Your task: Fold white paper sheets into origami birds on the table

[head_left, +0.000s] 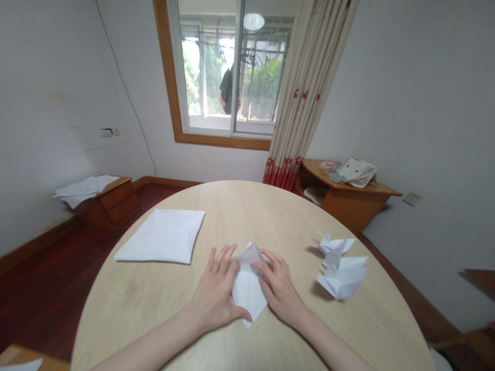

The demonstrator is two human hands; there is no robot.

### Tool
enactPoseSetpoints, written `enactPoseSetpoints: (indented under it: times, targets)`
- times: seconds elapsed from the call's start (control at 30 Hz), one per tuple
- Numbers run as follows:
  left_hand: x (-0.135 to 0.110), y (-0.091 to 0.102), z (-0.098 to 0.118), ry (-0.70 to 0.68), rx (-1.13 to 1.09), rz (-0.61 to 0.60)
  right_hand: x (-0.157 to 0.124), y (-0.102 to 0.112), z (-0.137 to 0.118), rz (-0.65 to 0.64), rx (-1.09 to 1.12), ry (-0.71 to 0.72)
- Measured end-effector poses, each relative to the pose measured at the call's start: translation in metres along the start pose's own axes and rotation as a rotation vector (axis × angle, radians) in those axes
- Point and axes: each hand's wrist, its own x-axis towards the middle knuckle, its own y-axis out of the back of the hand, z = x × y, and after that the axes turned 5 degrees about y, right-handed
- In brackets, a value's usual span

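A folded sheet of white paper (247,293), kite-shaped with a narrow lower point, lies on the round table in front of me. My left hand (218,291) holds its left side: the thumb presses near the lower tip, one finger is at the upper left edge, and the other fingers spread over the tabletop. On the opposite side, my right hand (281,288) grips the upper right edge, its fingers bent around the raised, shaded top flap. The undersides of the fingers are hidden.
A stack of white paper (162,237) lies left on the wooden table (247,203). Folded paper figures (342,275) stand at the right. Beyond are a low cabinet with papers (87,188), a corner desk with a bag (358,172), a curtain (305,103) and a window.
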Motion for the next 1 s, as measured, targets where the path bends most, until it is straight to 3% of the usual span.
enactPoseSetpoints:
  times: [0.6, 1.0]
  targets:
    - [0.001, 0.003, -0.003, -0.024, 0.031, -0.040, 0.000, 0.000, -0.001, -0.072, -0.036, -0.035]
    - [0.000, 0.003, -0.001, -0.039, 0.082, -0.066, 0.002, 0.007, -0.010, -0.047, -0.107, -0.067]
